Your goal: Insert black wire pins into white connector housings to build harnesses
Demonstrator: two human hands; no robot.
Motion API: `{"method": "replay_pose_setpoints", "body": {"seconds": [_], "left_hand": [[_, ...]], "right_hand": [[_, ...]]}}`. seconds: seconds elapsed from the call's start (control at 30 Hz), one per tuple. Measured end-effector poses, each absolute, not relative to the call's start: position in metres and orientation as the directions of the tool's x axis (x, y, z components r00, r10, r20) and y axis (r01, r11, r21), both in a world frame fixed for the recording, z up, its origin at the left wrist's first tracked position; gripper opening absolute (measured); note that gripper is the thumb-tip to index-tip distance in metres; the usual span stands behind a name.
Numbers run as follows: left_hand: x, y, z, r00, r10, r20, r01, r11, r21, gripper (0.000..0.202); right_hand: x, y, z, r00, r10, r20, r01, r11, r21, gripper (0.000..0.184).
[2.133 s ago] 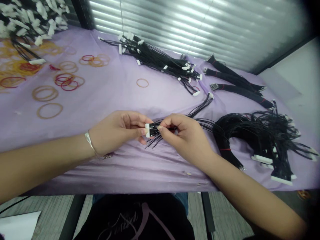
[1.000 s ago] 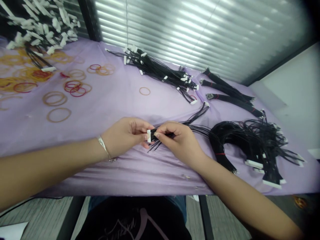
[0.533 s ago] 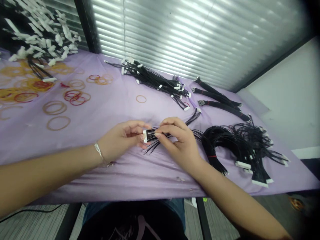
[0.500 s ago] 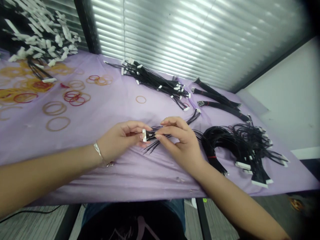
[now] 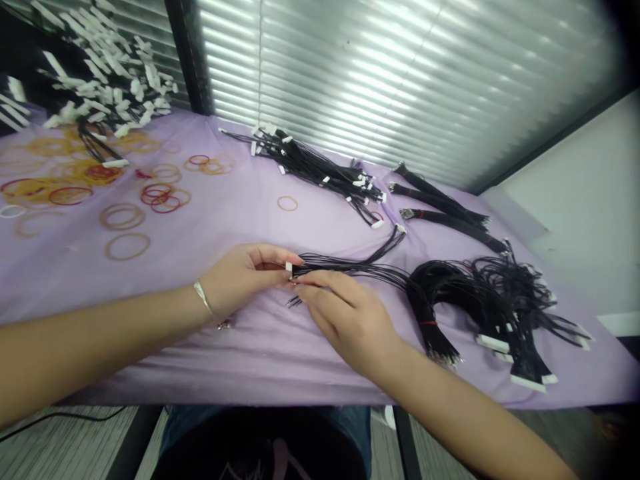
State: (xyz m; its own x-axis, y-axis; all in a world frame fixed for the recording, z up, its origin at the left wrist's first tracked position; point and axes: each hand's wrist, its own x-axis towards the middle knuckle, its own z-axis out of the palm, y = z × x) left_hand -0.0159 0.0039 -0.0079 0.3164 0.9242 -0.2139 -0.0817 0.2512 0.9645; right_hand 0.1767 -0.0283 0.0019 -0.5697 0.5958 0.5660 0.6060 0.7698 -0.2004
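Between the thumb and fingers of my left hand (image 5: 255,269) is a small white connector (image 5: 289,269). Thin black wires (image 5: 360,268) run from it to the right, toward a curved bundle. My right hand (image 5: 350,313) is closed in a pinch just right of the connector, its fingertips at a wire by the connector's near end. A few loose wire ends with bare metal tips (image 5: 294,303) stick out beneath the right fingers. The exact wire in the pinch is mostly hidden by the fingers.
A curved black wire bundle (image 5: 425,300) with a red band lies at the right. Behind are a pile of wires with white connectors (image 5: 315,167) and several straight bundles (image 5: 450,227). Rubber bands (image 5: 123,217) are scattered at the left, below hanging white connectors (image 5: 115,80).
My right hand has moved slightly left and down, from over the wires to the connector's near end. My left hand still holds the connector, now turned more edge-on. The view has shifted slightly.
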Motion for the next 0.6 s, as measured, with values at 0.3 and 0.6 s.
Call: {"method": "replay_pose_setpoints", "body": {"seconds": [0.3, 0.6], "left_hand": [[-0.017, 0.005, -0.01, 0.431, 0.875, -0.22, -0.067, 0.275, 0.959, 0.034], [-0.016, 0.001, -0.009, 0.428, 0.893, -0.14, -0.072, 0.188, 0.979, 0.036]], "right_hand": [[0.179, -0.006, -0.01, -0.518, 0.678, 0.521, 0.615, 0.719, -0.324, 0.018], [0.175, -0.01, -0.007, -0.459, 0.725, 0.513, 0.567, 0.684, -0.459, 0.011]]}}
